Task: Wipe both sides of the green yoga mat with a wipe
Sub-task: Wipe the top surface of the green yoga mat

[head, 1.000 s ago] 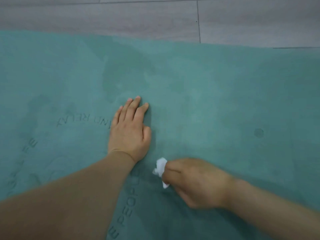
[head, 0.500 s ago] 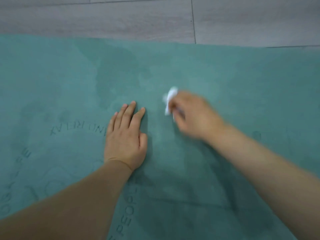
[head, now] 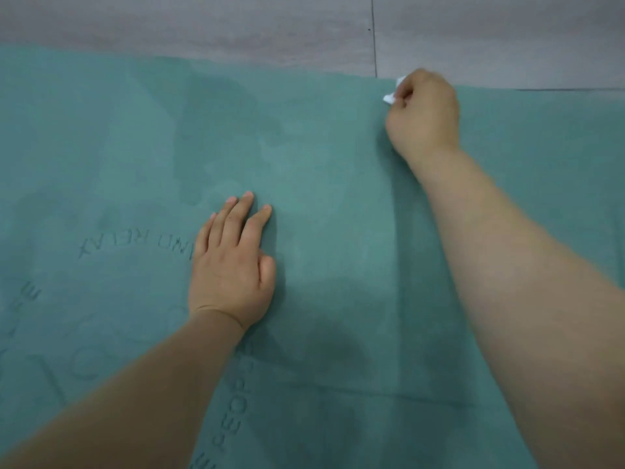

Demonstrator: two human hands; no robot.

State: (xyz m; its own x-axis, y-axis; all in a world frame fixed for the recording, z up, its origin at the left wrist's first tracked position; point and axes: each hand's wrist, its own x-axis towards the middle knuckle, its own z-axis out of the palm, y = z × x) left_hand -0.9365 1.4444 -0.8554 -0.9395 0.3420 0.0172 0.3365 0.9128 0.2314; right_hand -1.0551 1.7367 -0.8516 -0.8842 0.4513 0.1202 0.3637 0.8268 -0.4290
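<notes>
The green yoga mat (head: 338,231) lies flat on the floor (head: 203,25); left hand (head: 233,265) presses it, fingers straight; right hand (head: 422,113) clamps the wipe (head: 390,96) at the far edge; the underside likely remains unwiped.

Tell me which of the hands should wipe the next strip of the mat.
Right. The right hand grips the wipe at the green yoga mat's far edge; the left hand rests flat, probably steadying it.

Green yoga mat (head: 338,204) lies flat, embossed lettering up; crumpled white wipe (head: 391,95) at its far edge.
</notes>
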